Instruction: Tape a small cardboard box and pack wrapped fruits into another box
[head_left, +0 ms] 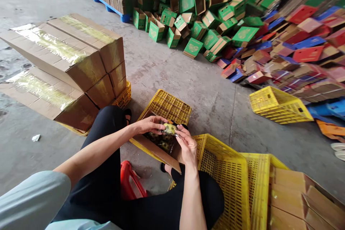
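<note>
Pale sleeve [35,199] foremost, left hand [151,124] and right hand [188,145] pinch a film-wrapped packet [169,128], perhaps slick enough to slip.

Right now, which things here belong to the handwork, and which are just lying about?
In use, apparently:
wrapped yellow item, in left hand and right hand
open cardboard box below, holding more wrapped items

Lying about, apparently:
green boxes
red and blue boxes
yellow crate beside them
white scrap on the floor
</note>
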